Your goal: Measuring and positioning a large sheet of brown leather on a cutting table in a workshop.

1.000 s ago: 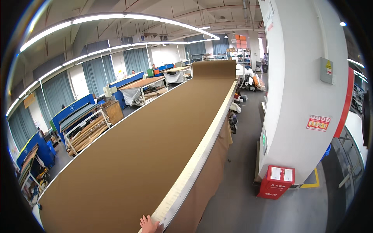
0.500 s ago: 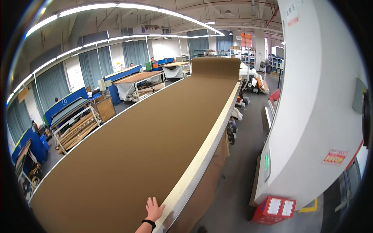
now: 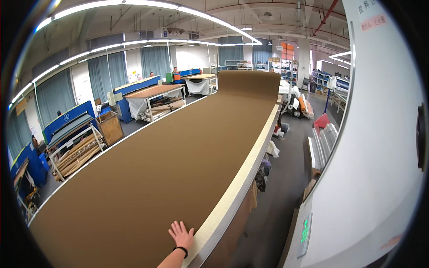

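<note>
A long brown sheet of material [image 3: 152, 169], perhaps fabric or leather, lies flat along a long table and rises into a broad rolled or raised part [image 3: 248, 82] at the far end. My left hand [image 3: 181, 234], with a black band on its wrist, rests palm down at the sheet's near right side. Its fingers are spread and it holds nothing. Just right of it runs the table's pale edge rail [image 3: 232, 187]. My right hand does not show.
A large white machine housing [image 3: 375, 147] with a small green-lit display [image 3: 305, 234] fills the right. Rolls of material [image 3: 299, 105] lie along the aisle [image 3: 286, 178]. Blue machines [image 3: 73, 118] and worktables [image 3: 154, 91] line the left, with a few people behind them.
The view has shifted, and the white housing shows closer at the right. My left hand stays on the sheet by the rail, its fingers spread. A red box at lower right has left view.
</note>
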